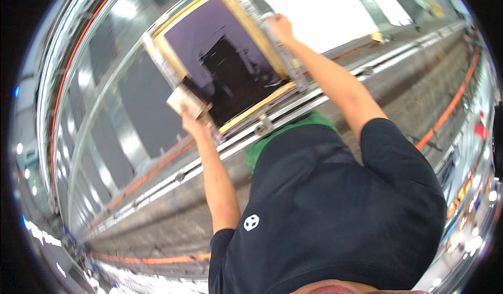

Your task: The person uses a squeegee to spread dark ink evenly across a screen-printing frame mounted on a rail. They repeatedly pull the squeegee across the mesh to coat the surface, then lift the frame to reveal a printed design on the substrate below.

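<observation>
A screen-printing frame (229, 8) with taped yellowish borders, purple mesh and a large patch of black ink (225, 79) rests tilted on the long printing table. My left hand (194, 121) is closed on a pale wooden squeegee (183, 100) with an ink-blackened edge, at the frame's lower-left side. My right hand (281, 29) has its fingers closed on the upper part of the frame's right side.
Grey panels (136, 105) with shiny strips run along the table to the left, white panels (325, 11) to the right. A metal rail (367, 71) with fittings borders the near edge. An orange line (450, 105) runs along the floor-side structure below.
</observation>
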A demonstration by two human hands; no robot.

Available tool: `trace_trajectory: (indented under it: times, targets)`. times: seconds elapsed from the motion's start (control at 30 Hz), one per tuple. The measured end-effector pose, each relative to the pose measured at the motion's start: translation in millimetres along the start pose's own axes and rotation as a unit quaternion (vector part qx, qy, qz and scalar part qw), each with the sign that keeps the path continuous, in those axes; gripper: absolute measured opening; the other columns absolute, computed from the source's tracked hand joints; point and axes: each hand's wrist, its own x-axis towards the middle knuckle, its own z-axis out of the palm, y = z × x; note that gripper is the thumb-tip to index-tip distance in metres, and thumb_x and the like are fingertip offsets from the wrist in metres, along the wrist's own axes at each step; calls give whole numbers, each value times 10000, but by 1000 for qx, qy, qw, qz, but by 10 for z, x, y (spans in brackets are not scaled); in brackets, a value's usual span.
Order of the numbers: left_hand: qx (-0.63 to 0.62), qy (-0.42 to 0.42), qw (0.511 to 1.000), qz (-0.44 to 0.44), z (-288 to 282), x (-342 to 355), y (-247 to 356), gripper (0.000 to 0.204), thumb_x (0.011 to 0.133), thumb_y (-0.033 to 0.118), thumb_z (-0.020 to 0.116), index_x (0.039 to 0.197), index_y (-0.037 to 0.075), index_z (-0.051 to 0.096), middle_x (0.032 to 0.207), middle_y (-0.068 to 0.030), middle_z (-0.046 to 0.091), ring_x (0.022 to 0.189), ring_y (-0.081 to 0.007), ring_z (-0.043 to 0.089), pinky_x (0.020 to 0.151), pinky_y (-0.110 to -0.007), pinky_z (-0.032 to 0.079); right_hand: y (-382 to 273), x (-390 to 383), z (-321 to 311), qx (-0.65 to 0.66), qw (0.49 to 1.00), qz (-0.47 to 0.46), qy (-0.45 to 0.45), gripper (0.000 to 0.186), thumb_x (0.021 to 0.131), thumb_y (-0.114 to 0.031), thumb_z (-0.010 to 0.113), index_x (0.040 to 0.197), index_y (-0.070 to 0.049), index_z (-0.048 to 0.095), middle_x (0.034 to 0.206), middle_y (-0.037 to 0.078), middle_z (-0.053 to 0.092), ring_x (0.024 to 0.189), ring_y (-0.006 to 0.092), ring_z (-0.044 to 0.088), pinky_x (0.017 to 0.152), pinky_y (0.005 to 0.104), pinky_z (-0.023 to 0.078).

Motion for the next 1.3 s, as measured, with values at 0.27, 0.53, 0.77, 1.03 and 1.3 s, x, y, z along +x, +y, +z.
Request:
trace_trajectory:
  times: [0.27,0.53,0.77,1.03,1.3]
  targets:
    - [26,8,999,34,100,-228,-157,614,932,455,751,1241,-64,644,1162,-128,707,1025,-250,687,906,-394,542,240,67,-85,-67,996,52,36,583,887,-475,646,1244,-14,664,1170,206,729,1137,355,675,987,435,497]
    - [140,-68,978,140,140,-654,72,303,1000,221,706,1172,-22,653,1100,-96,729,962,-173,693,853,-327,550,457,111,-21,-89,996,9,13,525,906,-451,645,1210,-24,658,1100,207,738,1081,387,689,936,470,513]
    - [673,-25,689,269,188,-988,-82,392,880,266,722,1218,73,682,908,-242,731,862,-464,703,776,-532,545,492,51,40,-116,993,10,-2,502,917,-432,628,1204,-21,642,1050,204,745,1040,419,692,911,503,521]
    - [680,-236,638,272,516,-1342,-230,514,815,142,758,1322,132,673,1001,-180,741,903,-363,706,824,-462,554,468,-5,51,-74,997,23,7,472,920,-426,612,1241,-82,645,1048,184,751,1039,412,694,928,498,517]
    - [645,-445,572,243,1335,-1096,-97,494,753,60,736,1242,132,732,1123,-144,744,1022,-342,691,918,-432,547,615,37,-45,-19,999,-30,-4,524,911,-406,666,1317,-76,629,1078,189,716,1032,389,672,926,478,513]
